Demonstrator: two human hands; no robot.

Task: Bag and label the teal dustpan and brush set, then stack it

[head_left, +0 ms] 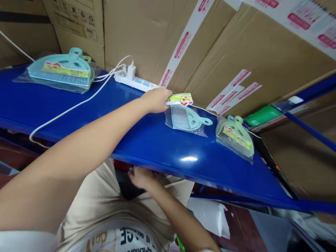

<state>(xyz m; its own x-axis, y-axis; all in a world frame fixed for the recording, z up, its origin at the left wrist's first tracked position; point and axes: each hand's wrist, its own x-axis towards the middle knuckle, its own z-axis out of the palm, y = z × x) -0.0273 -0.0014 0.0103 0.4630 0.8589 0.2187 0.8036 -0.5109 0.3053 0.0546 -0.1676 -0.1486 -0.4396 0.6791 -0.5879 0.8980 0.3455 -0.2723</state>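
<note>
My left hand (156, 99) reaches across the blue shelf (157, 147) and pinches the printed paper label (180, 99) of a bagged pale-green dustpan set (187, 120). The fingers are closed on the label's left end. A second bagged dustpan set (235, 136) lies just to the right, near the shelf's end. My right hand (140, 176) is below the shelf's front edge, over my lap, with fingers curled on something dark that I cannot make out.
A stack of bagged teal dustpan sets (61, 71) sits at the shelf's far left. A white power strip (135, 82) with a plugged charger and white cables (78, 103) lies along the back. Taped cardboard boxes (215, 45) wall the rear. White paper (210, 215) lies on the floor.
</note>
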